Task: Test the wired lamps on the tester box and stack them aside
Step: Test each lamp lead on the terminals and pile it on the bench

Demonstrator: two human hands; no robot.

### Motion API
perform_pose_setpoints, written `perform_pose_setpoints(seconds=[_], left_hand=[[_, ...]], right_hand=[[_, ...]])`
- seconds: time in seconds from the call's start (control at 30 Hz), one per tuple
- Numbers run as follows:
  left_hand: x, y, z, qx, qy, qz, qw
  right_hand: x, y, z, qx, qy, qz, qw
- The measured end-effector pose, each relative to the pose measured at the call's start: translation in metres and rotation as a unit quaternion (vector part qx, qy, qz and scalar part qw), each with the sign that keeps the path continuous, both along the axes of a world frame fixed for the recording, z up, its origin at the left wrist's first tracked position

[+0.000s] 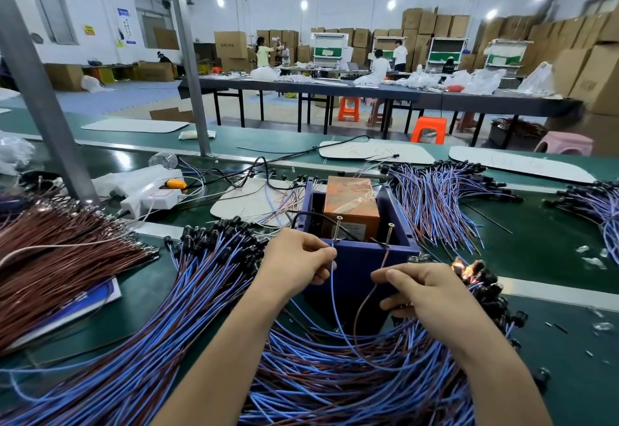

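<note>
The tester box (360, 258) is a dark blue open frame holding an orange block, with two upright screws on its near rim. My left hand (294, 263) pinches a blue wire (333, 291) and holds its tip up by the left screw (337, 228). My right hand (425, 291) pinches a brown wire (365, 305) that runs up to the right screw (389, 234). A small lamp (460, 266) glows just beyond my right hand, among black lamp heads. Blue-and-brown wired lamps lie heaped in front of me (318, 375) and to the left (207, 278).
Another stack of wired lamps (435, 197) fans out right of the box, with more at the far right edge (596, 204). Brown wires (57, 251) lie at left beside a white power strip (150, 196) and a grey post (43, 97). Workers and cartons fill the background.
</note>
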State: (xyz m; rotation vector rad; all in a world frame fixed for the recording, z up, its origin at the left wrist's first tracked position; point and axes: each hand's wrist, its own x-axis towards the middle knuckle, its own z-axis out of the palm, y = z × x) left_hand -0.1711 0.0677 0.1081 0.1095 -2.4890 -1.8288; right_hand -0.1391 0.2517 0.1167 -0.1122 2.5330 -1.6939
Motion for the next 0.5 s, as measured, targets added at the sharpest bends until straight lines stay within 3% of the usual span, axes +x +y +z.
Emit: perform_pose_setpoints(seconds=[0.13, 0.37, 0.43, 0.5], left_hand=[[0.004, 0.0, 0.007, 0.018, 0.006, -0.032, 0.999], [0.015, -0.004, 0.028, 0.117, 0.023, -0.129, 0.984], [0.011, -0.014, 0.028, 0.086, 0.042, -0.083, 0.992], [0.001, -0.032, 0.021, -0.04, 0.074, 0.037, 0.996]], right_hand=[[0.001, 0.001, 0.003, -0.009, 0.0, 0.04, 0.999], [0.01, -0.012, 0.009, -0.007, -0.052, 0.227, 0.972], [0.012, -0.015, 0.011, 0.015, -0.056, 0.26, 0.964], [0.014, -0.016, 0.013, 0.041, -0.052, 0.294, 0.953]])
